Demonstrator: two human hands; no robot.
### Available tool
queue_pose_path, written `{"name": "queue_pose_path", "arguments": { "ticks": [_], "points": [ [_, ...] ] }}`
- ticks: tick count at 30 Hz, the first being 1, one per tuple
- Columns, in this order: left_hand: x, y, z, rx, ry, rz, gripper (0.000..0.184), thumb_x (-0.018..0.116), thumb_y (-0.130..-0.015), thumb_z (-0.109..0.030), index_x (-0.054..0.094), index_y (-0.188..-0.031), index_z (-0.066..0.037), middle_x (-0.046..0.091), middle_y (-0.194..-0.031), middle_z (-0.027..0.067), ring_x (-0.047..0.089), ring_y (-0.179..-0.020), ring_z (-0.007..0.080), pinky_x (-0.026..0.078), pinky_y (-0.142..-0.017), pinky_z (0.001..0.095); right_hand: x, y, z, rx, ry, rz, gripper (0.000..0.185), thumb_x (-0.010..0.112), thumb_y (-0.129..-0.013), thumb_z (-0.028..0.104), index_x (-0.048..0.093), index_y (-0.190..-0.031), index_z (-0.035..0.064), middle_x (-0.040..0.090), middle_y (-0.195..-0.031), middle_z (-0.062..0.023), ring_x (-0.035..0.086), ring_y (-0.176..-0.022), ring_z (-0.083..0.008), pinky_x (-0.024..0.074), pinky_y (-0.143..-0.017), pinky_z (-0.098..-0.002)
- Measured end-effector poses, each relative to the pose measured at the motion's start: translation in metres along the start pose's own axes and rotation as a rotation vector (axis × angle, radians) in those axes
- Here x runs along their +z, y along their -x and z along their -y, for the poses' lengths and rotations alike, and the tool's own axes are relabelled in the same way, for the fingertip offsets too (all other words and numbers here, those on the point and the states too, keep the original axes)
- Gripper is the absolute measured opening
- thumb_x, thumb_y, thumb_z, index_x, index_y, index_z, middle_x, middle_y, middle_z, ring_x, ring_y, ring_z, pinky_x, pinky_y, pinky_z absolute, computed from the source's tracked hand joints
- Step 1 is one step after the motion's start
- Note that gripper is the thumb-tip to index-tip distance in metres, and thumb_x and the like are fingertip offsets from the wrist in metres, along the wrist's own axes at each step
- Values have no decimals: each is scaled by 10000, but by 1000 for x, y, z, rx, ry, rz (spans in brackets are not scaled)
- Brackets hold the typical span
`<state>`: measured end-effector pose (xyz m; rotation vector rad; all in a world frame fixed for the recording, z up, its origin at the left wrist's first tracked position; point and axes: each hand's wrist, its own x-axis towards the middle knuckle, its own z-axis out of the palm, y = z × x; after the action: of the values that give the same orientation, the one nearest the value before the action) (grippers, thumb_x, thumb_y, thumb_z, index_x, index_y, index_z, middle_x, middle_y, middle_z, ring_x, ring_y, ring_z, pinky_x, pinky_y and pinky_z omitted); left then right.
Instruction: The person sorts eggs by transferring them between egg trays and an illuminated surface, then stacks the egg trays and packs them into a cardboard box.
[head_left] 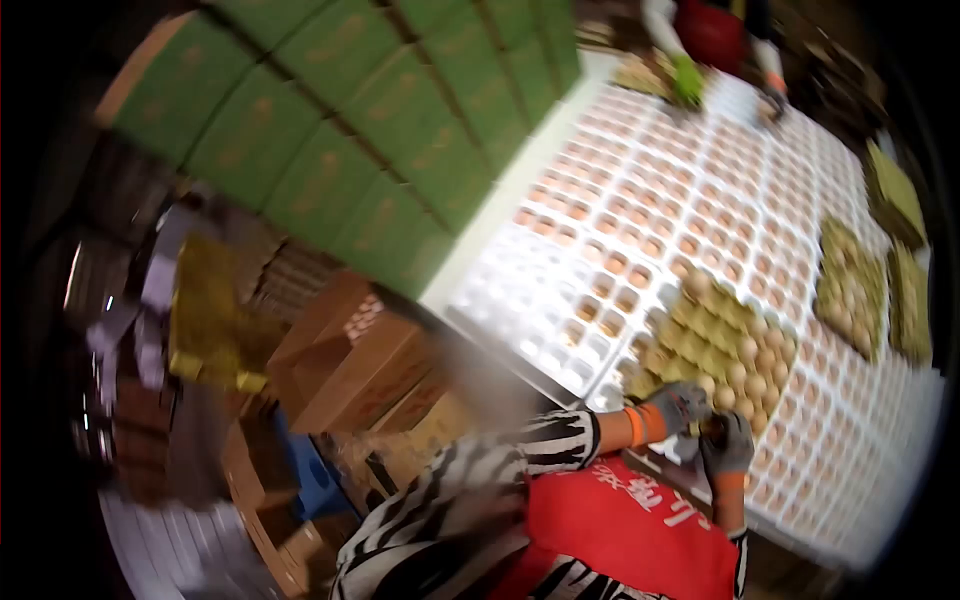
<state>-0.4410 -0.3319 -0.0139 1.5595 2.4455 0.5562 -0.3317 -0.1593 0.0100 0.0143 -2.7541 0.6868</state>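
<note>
Both of my hands wear grey gloves with orange cuffs and meet close together at the near edge of the white trays. My left hand (682, 404) is closed, its fingers curled toward the right one. Beside it, my right hand (730, 446) is closed too. Between them is a small dark brownish thing (712, 427), too blurred to name. Just beyond the hands lies a yellow-green egg tray (690, 335), tilted in my view, with bare cups on its left part. Several pale eggs (757, 372) fill its right side.
White trays (520, 290) with rows of brown eggs (730, 215) cover the table. Green boxes (350, 150) are stacked at the left, open cardboard boxes (350, 360) below them. More egg trays (850, 290) lie at the right. Another person's green-gloved hand (686, 80) works at the far end.
</note>
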Motion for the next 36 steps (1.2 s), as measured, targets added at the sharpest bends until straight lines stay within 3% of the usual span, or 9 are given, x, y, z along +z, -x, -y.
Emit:
{"name": "queue_pose_path", "arguments": {
  "ticks": [3,7,9,11,17,21,24,26,36],
  "points": [
    [-43,10,4,-261,668,-187,387,670,-857,-258,622,-1204,-94,640,-1108,127,618,-1021,270,493,-909,401,-15,12,-28,594,-979,-129,274,724,-769,23,611,-1017,5,613,-1055,-79,600,-981,-228,484,-887,-330],
    [-83,10,-1,-546,1285,-344,329,678,-849,-275,646,-1092,-55,639,-1023,145,640,-892,281,509,-854,391,-55,-7,-24,394,-814,-86,256,676,-832,30,625,-1080,-7,611,-1087,-65,593,-1009,-218,479,-901,-332],
    [-50,-7,6,-325,655,-401,360,695,-808,-254,624,-1121,-89,576,-1165,144,619,-1001,293,510,-847,381,-60,-29,-37,699,-968,142,256,681,-837,52,627,-1080,-7,611,-1077,-65,593,-1003,-211,478,-897,-337],
    [-6,-29,12,-163,-64,-76,432,711,-784,-287,605,-1174,-133,546,-1228,131,592,-1075,311,511,-852,398,-42,-44,-15,27,-180,110,349,709,-784,130,628,-1109,28,608,-1065,-109,588,-1007,-285,494,-853,-380],
    [53,-68,26,-189,-270,2,492,711,-765,-325,586,-1218,-179,559,-1248,110,595,-1109,290,514,-864,430,-19,-57,7,81,164,372,398,701,-741,74,625,-1128,19,618,-1070,-144,594,-1039,-315,490,-907,-380],
    [3,-37,25,-319,385,-321,291,637,-835,-221,624,-1117,-149,667,-1081,110,664,-923,281,528,-785,398,-31,-36,-60,567,-831,51,277,633,-819,76,622,-1087,4,605,-1268,-161,614,-1057,-293,494,-913,-358],
    [-42,-6,34,-253,1264,-235,445,605,-866,-242,565,-1292,-118,606,-1180,88,662,-903,209,543,-789,375,-35,-27,-92,-129,-477,-142,356,670,-807,75,629,-1157,35,531,-1372,-134,600,-1118,-256,493,-934,-357],
    [-60,2,33,-322,1837,-191,478,589,-915,-249,525,-1376,-138,567,-1196,69,645,-913,163,541,-765,333,-32,-32,-114,68,-573,-35,368,678,-805,87,627,-1168,55,482,-1426,-147,591,-1165,-293,484,-970,-360],
    [-47,-31,63,-358,654,-396,308,573,-955,-226,663,-1239,-150,638,-1103,132,642,-918,239,538,-776,375,36,-85,-108,-148,524,34,526,677,-862,312,565,-1363,199,489,-1430,-173,582,-1182,-379,503,-954,-451]
  ]
}}
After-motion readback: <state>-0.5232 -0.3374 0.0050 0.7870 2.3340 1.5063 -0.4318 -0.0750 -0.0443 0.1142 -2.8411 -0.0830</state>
